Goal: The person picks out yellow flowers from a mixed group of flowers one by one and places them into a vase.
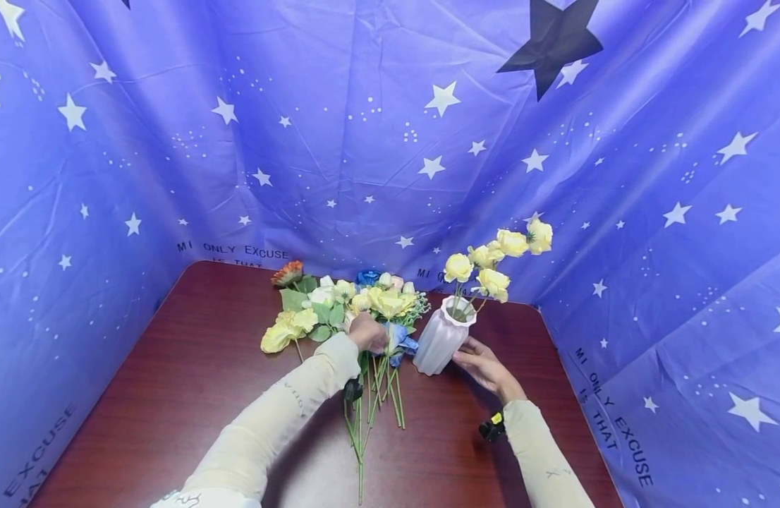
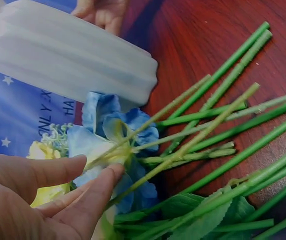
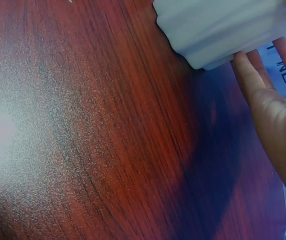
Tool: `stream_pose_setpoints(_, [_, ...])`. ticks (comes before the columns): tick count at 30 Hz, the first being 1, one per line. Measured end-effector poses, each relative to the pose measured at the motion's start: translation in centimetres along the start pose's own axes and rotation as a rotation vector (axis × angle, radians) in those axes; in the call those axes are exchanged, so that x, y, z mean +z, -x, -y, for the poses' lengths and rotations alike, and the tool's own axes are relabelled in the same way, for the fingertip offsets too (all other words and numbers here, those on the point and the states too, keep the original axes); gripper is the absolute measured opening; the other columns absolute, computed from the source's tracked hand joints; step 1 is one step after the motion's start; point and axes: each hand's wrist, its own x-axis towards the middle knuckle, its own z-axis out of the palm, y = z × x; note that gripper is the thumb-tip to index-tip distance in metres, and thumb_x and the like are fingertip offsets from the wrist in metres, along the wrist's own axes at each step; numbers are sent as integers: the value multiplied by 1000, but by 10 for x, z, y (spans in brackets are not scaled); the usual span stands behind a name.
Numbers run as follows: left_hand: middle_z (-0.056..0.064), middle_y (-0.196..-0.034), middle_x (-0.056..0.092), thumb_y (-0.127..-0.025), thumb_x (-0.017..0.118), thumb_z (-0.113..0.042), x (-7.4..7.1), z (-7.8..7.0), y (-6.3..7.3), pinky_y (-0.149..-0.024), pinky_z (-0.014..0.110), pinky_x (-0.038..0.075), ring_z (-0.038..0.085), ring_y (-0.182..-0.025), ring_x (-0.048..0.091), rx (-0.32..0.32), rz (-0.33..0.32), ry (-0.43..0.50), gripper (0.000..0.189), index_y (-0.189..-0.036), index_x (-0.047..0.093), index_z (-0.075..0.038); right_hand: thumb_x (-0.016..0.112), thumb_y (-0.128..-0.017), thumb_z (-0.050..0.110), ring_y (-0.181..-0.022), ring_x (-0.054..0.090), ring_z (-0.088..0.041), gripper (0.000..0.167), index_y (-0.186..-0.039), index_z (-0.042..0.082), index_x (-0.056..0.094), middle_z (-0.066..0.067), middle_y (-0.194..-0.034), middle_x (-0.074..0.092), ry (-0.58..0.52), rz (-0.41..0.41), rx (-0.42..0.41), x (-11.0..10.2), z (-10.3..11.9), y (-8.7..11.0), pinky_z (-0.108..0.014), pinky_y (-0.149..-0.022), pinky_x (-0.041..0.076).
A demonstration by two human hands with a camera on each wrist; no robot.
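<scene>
A ribbed white vase (image 1: 442,337) stands on the table, holding several yellow flowers (image 1: 494,283). At its right side is my right hand (image 1: 485,367), whose extended fingers touch the wall of the vase (image 3: 223,30). To the left lies a pile of artificial flowers with green stems (image 1: 360,423) toward me. My left hand (image 1: 367,333) is over this pile, beside a blue flower (image 1: 399,337). In the left wrist view, its thumb and fingertips pinch a thin stem (image 2: 118,145) near the blue petals. The head view hides those fingertips.
Orange (image 1: 288,273), yellow (image 1: 288,330) and dark blue (image 1: 367,277) flowers lie across the back of the pile. The dark red tabletop (image 1: 206,367) is enclosed by a blue star-print curtain (image 1: 339,141) at the back and sides.
</scene>
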Motion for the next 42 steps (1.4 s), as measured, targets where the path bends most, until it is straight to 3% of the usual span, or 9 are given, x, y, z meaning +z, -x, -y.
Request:
stream_pose_setpoints(4, [32, -95, 74, -82, 69, 13, 0, 3, -1, -79, 44, 67, 41, -86, 76, 12, -11, -25, 20, -101, 66, 15, 41, -100, -17, -109, 66, -8, 42, -125, 15, 51, 2, -117, 65, -7, -1, 0, 2, 0, 0, -19, -100, 56])
stream_pose_setpoints(8, [29, -88, 75, -79, 75, 10, 0, 6, -3, -73, 43, 68, 38, -78, 77, 32, -28, -76, 20, -98, 68, 13, 39, -100, -17, -109, 66, -8, 44, -125, 16, 51, 2, -117, 66, -28, 3, 5, 4, 1, 2, -19, -99, 57])
stream_pose_setpoints(12, [20, -71, 74, -76, 83, 5, 3, 11, -5, -68, 41, 68, 30, -60, 74, 84, -61, -201, 19, -89, 70, 7, 38, -100, -18, -108, 66, -9, 45, -126, 16, 50, 1, -117, 66, -44, 4, 11, 5, 1, 2, -19, -99, 57])
stream_pose_setpoints(18, [9, -53, 65, -72, 86, 2, 7, 14, -9, -64, 40, 68, 14, -37, 55, 134, -120, -363, 18, -74, 69, 1, 39, -99, -18, -108, 66, -8, 44, -125, 16, 50, 2, -117, 66, -19, -17, 19, 5, -1, 1, -19, -99, 57])
stream_pose_setpoints(25, [8, -50, 63, -71, 81, 6, 8, 13, -15, -42, 27, 57, 14, -36, 52, 141, -148, -455, 15, -73, 67, 0, 41, -99, -18, -108, 66, -7, 43, -125, 14, 50, 2, -116, 66, -7, -20, 18, 5, 0, 0, -19, -99, 57])
stream_pose_setpoints(28, [7, -51, 60, -71, 74, 11, 6, 12, -14, -35, 21, 47, 14, -37, 52, 159, -138, -465, 17, -72, 62, -2, 42, -99, -18, -108, 66, -7, 42, -124, 15, 50, 2, -116, 66, -8, -24, 21, 5, 1, 0, -19, -99, 57])
stream_pose_setpoints(32, [9, -56, 58, -74, 70, 13, 4, 13, -12, -34, 19, 39, 16, -40, 53, 168, -98, -405, 18, -76, 59, -1, 41, -99, -17, -109, 65, -8, 43, -125, 16, 50, 3, -117, 65, -9, -18, 20, 3, 0, 0, -19, -100, 57])
stream_pose_setpoints(40, [10, -54, 57, -80, 68, 11, 1, 9, -8, -41, 26, 47, 21, -46, 61, 139, -64, -340, 19, -73, 58, -3, 41, -99, -17, -109, 65, -7, 43, -127, 15, 48, 3, -118, 65, -3, -13, 10, 1, 0, 0, -19, -100, 56])
stream_pose_setpoints(42, [10, -54, 56, -81, 68, 11, 1, 7, -8, -44, 29, 53, 26, -50, 66, 125, -65, -329, 19, -73, 57, -3, 40, -100, -17, -109, 65, -7, 44, -126, 16, 49, 2, -117, 65, -8, -6, 5, 1, 0, 0, -19, -100, 56])
